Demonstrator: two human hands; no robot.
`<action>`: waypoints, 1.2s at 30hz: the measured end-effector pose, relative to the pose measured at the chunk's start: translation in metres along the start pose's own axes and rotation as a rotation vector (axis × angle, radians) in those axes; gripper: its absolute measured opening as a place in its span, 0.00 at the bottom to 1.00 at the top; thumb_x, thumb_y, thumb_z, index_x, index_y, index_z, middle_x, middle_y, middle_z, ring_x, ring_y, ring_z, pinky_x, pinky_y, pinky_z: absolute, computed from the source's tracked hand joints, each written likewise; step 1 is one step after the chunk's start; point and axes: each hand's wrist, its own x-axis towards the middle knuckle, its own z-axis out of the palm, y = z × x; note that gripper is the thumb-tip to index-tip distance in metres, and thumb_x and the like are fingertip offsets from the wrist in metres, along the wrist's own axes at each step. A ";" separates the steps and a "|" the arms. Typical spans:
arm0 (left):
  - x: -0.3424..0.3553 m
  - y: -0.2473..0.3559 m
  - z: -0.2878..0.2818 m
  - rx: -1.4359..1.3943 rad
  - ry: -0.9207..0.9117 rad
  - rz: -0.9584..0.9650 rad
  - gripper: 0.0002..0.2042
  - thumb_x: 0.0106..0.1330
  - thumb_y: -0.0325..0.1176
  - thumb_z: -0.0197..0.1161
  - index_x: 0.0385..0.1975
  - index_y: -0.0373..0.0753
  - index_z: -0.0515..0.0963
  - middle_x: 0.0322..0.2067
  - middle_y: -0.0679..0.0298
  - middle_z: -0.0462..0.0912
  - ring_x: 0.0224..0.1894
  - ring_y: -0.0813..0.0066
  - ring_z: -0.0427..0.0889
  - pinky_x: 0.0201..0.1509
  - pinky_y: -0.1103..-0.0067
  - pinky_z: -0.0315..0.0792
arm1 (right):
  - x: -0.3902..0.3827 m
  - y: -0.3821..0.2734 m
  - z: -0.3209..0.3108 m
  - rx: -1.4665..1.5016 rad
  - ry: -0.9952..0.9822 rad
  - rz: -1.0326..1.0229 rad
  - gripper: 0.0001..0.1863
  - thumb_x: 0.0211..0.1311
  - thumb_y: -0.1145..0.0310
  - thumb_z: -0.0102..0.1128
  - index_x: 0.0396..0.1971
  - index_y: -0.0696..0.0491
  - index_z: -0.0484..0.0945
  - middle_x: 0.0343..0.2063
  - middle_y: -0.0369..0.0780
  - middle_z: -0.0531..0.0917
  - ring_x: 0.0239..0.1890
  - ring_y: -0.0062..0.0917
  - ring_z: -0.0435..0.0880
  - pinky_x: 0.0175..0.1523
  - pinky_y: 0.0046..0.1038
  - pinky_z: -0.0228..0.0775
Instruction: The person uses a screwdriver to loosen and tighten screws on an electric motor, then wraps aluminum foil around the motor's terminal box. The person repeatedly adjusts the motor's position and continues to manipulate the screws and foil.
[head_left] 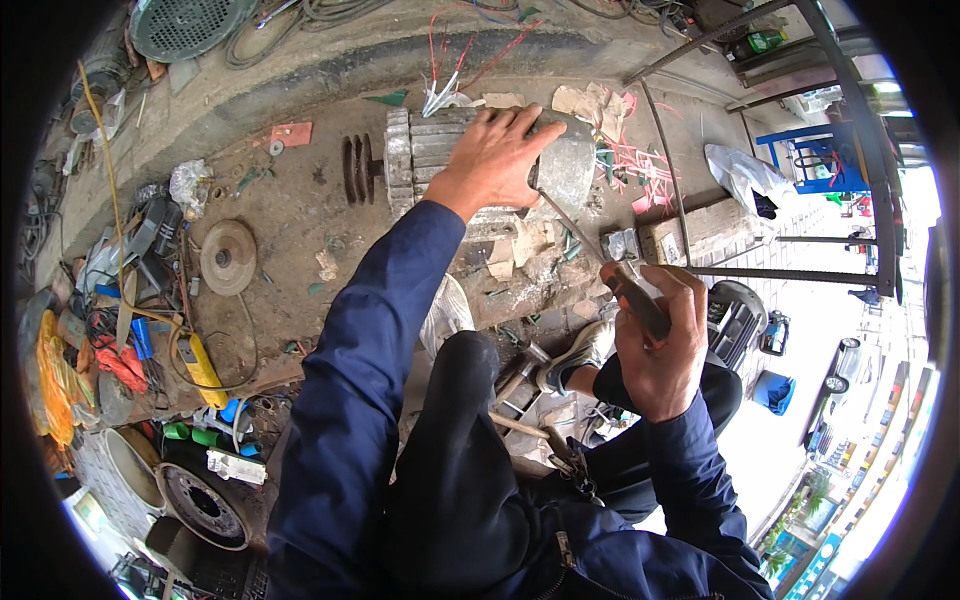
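Observation:
A grey ribbed electric motor lies on its side on the dirty bench, its grooved pulley pointing left. My left hand grips it from above near its right end, with fingers spread over the housing and thumb on the near side. In my right hand is a screwdriver with an orange and black handle, held in closed fingers. Its shaft slants up and left to the motor, and the tip meets it close to my left thumb. Whether the tip sits in a screw or gap cannot be made out.
Red and white wires rise behind the motor. Pink wire scraps and torn cardboard lie right of it. Leftward are a round disc and a yellow clamp meter. A metal bar frame stands at right; a hammer lies below.

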 end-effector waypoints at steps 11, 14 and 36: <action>0.003 -0.004 0.000 -0.009 -0.032 -0.002 0.57 0.46 0.57 0.79 0.81 0.61 0.57 0.80 0.53 0.58 0.78 0.46 0.65 0.83 0.52 0.57 | 0.012 0.002 0.009 0.196 0.217 0.045 0.17 0.67 0.77 0.70 0.52 0.61 0.75 0.39 0.46 0.86 0.39 0.31 0.90 0.45 0.31 0.82; 0.004 -0.003 -0.003 -0.007 -0.057 -0.015 0.57 0.47 0.58 0.80 0.81 0.62 0.56 0.81 0.52 0.57 0.79 0.46 0.63 0.84 0.51 0.55 | 0.011 -0.004 0.010 0.092 0.197 -0.056 0.23 0.66 0.74 0.71 0.57 0.60 0.71 0.37 0.48 0.87 0.37 0.32 0.91 0.44 0.32 0.82; 0.004 -0.002 -0.004 -0.021 -0.081 -0.018 0.59 0.45 0.60 0.81 0.81 0.61 0.56 0.81 0.52 0.56 0.79 0.47 0.62 0.84 0.52 0.56 | -0.004 0.001 0.011 0.026 0.171 0.058 0.20 0.70 0.69 0.69 0.54 0.60 0.72 0.35 0.47 0.87 0.35 0.31 0.89 0.44 0.30 0.81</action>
